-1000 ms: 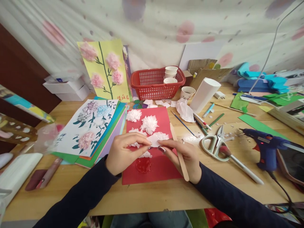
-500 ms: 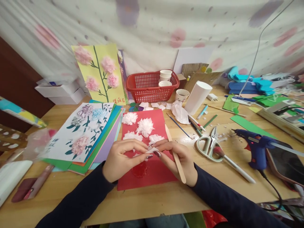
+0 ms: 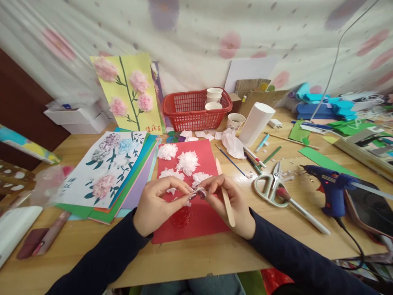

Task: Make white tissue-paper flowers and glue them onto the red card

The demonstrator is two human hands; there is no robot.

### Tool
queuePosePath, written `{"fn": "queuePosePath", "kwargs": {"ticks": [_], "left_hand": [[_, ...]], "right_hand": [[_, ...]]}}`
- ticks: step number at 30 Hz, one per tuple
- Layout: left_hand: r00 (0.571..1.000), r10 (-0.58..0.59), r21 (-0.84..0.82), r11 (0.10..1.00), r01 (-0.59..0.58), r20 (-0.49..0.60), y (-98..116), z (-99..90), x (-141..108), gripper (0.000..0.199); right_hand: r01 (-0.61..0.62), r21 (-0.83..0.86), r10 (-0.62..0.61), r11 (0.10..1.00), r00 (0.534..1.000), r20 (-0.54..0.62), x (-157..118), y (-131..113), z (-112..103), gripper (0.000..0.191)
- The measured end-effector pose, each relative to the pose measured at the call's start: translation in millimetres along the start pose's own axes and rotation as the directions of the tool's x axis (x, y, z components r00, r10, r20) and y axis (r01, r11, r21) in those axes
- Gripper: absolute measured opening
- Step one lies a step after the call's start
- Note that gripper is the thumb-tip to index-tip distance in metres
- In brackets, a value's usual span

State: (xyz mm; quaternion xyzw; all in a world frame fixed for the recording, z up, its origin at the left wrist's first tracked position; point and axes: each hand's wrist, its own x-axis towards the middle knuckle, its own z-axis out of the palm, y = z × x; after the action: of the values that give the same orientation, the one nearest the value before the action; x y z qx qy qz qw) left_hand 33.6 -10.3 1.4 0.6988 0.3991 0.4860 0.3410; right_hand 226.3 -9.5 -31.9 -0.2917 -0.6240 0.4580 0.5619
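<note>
Between the fingertips of my left hand (image 3: 164,200) and my right hand (image 3: 230,205) is a small piece of white tissue paper (image 3: 197,190), pinched from both sides. A wooden craft stick (image 3: 227,207) is also tucked in my right hand, slanting across the fingers. Both hands are closed, above a red sheet of paper (image 3: 208,227). Several white tissue-paper flowers (image 3: 188,163) sit on its upper part; my fingers partly cover the lower ones. A shiny wet patch (image 3: 181,217) of what looks like glue lies on the sheet below my left fingers.
Scissors (image 3: 270,186), a brush (image 3: 302,211) and a blue glue gun (image 3: 333,190) lie to the right. Coloured sheets under a flower print (image 3: 101,172) are at left. A red basket (image 3: 196,114) with paper cups, a paper cup (image 3: 235,122) and a white roll (image 3: 256,125) stand behind.
The tissue piece has been turned or folded to a narrower shape between my fingertips. My right fingers have curled more, and the craft stick has shifted up and left slightly.
</note>
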Motion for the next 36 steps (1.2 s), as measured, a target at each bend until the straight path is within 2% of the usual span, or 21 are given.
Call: {"fn": "queuePosePath", "kwargs": {"ticks": [4,7,12,16,18,24,30,36], "left_hand": [[0.999,0.031,0.008,0.999,-0.032,0.03,-1,0.2,0,0.02],[0.996,0.069,-0.008,0.998,-0.069,0.053,0,0.7,1,0.014],[0.991,0.131,0.097,0.987,-0.13,-0.005,0,-0.9,2,0.016],[0.988,0.151,0.143,0.979,-0.146,-0.024,-1,-1.7,1,0.016],[0.991,0.132,0.108,0.986,-0.13,-0.014,-1,-0.5,0,0.016],[0.999,-0.032,-0.18,0.983,0.03,-0.009,-1,5.8,-2,0.023],[1.0,-0.014,-0.135,0.991,0.012,-0.011,2,5.3,-1,0.015],[1.0,-0.012,-0.121,0.993,0.012,0.006,3,5.6,-1,0.011]], "right_hand": [[0.022,-0.03,-0.022,0.999,1.0,-0.015,-1,1,-1,0.016],[0.049,-0.032,-0.049,0.998,0.999,-0.013,0,-2,-1,0.017],[0.076,-0.033,-0.076,0.997,0.997,-0.007,1,-8,0,0.014],[0.164,-0.062,-0.163,0.984,0.986,0.024,2,-9,0,0.014],[0.178,-0.085,-0.176,0.98,0.984,0.033,4,-9,0,0.015],[0.182,-0.107,-0.178,0.977,0.983,0.049,5,-10,-1,0.015],[0.118,-0.129,-0.114,0.985,0.993,0.036,3,-7,-3,0.014],[0.122,-0.137,-0.122,0.983,0.992,0.011,3,-8,-2,0.016]]}}
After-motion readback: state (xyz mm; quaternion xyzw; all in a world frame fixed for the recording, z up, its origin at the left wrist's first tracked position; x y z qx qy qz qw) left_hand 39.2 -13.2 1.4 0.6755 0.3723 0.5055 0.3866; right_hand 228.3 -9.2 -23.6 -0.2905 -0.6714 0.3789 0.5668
